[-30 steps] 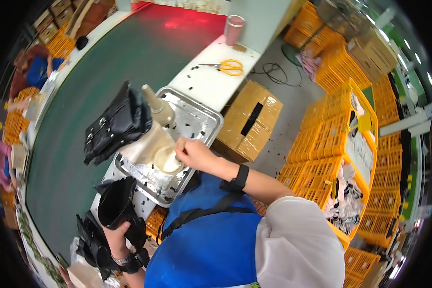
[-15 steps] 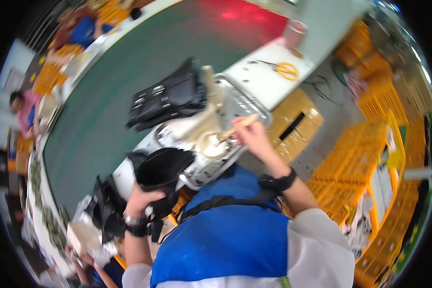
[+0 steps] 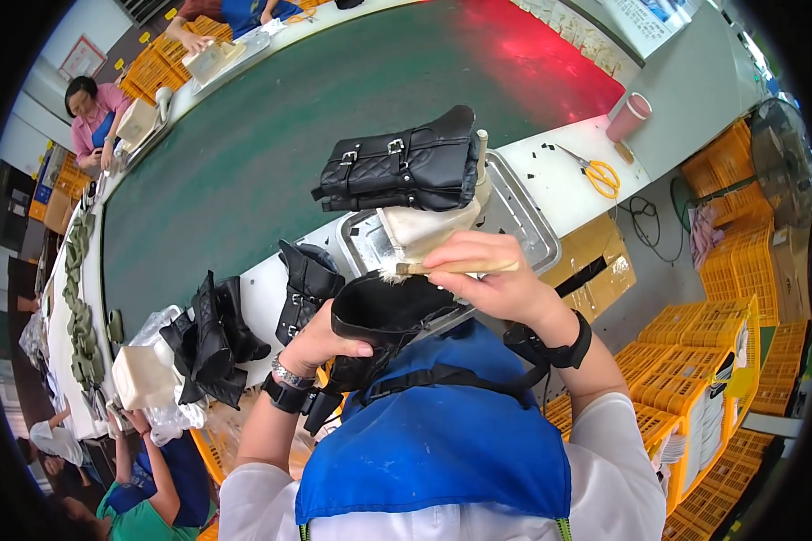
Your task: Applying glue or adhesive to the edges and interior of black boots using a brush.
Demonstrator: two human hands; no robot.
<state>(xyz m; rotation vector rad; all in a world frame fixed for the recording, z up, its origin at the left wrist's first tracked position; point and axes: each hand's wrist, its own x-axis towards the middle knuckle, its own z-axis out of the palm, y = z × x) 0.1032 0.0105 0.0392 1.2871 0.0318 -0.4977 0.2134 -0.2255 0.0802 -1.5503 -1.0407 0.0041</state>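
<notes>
My left hand (image 3: 316,341) is closed round a black leather boot upper (image 3: 383,335), whose wide opening faces up in front of my blue apron. A wooden-handled brush (image 3: 412,269) is gripped between the fingers and thumb of my right hand (image 3: 489,270). Its pale bristles are at the far rim of the opening; whether they touch the leather I cannot tell. Just beyond, a metal tray (image 3: 539,215) holds a cream-coloured block or stand (image 3: 429,227), partly hidden by my right hand. Above that lies another black upper (image 3: 397,167), quilted, with straps and buckles.
More black uppers (image 3: 215,338) lie to the left, beside a cream block (image 3: 144,377). Orange-handled scissors (image 3: 600,177) and a pink cup (image 3: 629,117) sit on the white table edge. A green conveyor belt (image 3: 216,180) runs beyond. Orange crates (image 3: 686,356) stand right. Co-workers are at left.
My right hand has brought the brush from a pale cup in the tray to the upper's opening. My left hand has raised the upper slightly and shifted it right. The view has shifted too.
</notes>
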